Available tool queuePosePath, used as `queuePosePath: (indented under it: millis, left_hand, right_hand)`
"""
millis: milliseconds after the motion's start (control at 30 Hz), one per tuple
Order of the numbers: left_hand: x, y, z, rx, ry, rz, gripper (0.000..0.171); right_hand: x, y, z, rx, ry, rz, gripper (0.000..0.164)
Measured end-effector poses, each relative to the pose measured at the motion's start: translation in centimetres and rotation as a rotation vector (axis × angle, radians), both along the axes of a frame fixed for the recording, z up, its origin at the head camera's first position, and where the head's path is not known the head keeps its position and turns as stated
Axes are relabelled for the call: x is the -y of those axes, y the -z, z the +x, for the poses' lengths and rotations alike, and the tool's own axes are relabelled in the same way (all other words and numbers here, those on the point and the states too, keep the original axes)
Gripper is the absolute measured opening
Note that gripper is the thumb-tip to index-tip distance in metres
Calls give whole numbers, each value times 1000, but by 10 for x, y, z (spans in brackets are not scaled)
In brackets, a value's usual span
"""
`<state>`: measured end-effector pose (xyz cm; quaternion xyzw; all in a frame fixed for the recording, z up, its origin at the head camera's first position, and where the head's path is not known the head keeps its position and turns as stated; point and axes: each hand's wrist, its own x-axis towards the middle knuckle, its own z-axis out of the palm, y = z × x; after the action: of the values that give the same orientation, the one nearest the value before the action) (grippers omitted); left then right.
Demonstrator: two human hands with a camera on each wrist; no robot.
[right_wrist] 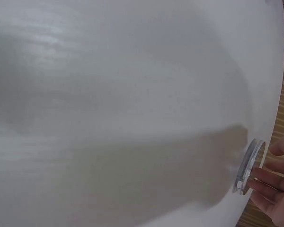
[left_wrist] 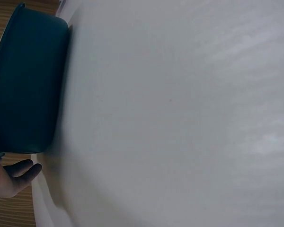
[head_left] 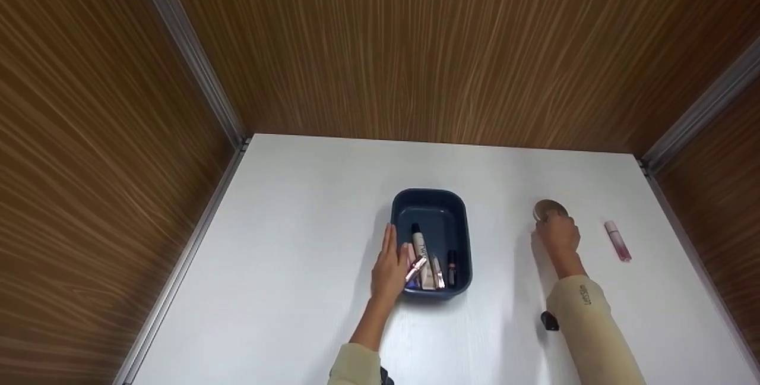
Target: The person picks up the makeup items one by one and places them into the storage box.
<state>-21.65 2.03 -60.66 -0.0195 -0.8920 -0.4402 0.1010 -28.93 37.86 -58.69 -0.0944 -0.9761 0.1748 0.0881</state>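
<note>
A dark blue bin (head_left: 462, 218) stands on the white table with several cosmetics in it, among them a white tube (head_left: 419, 243) with a black cap, a shiny pink tube (head_left: 415, 268) and a small black tube (head_left: 452, 269). My left hand (head_left: 389, 272) lies along the bin's left side, fingers straight, close to its rim. Over on the right, my right hand (head_left: 558, 234) reaches over a round compact (head_left: 547, 204). In the right wrist view the fingertips overlap the face of the compact (right_wrist: 248, 168), and the thumb stands apart from the fingers.
A pink lip gloss tube (head_left: 618, 241) lies on the table to the right of my right hand. Wood-patterned panels (head_left: 409, 46) enclose the table at the back and both sides. A small black device (head_left: 550, 321) sits at my right sleeve.
</note>
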Motion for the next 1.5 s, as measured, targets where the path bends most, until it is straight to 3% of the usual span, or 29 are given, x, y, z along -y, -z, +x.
queuePosePath:
  millis: [67,167,333,433,633,733,833,967,1200,1500]
  left_hand:
    - [0,0,0,-8,3,3,52]
    - [0,0,0,-11,3,9,52]
    - [-1,1,-1,-8,1,4,52]
    - [-1,2,-1,-12,-3,1,52]
    - [-1,0,-3,-36,0,-10,51]
    - [-2,0,-3,-39,5,-12,51]
    - [-2,0,-2,-31,4,-11,51]
    - [-1,0,0,-10,-3,-4,52]
    - [1,1,0,-8,-3,-3,52]
    - [3,1,0,-1,-12,7,52]
  right_hand:
    - [-2,3,1,6,6,-36,38]
    - [-7,8,2,90,-29,-68,54]
    - [-15,16,5,193,-122,-23,62]
    - [-14,18,7,157,-121,5,59]
    - [-9,18,9,-1,-2,-74,48]
    - [-10,19,12,7,40,-137,57]
    - [-12,22,13,72,47,-181,65]
    - [-16,23,12,119,32,-232,64]
    - [-12,20,10,63,54,-292,56]
    - [-1,25,13,-14,134,-293,58]
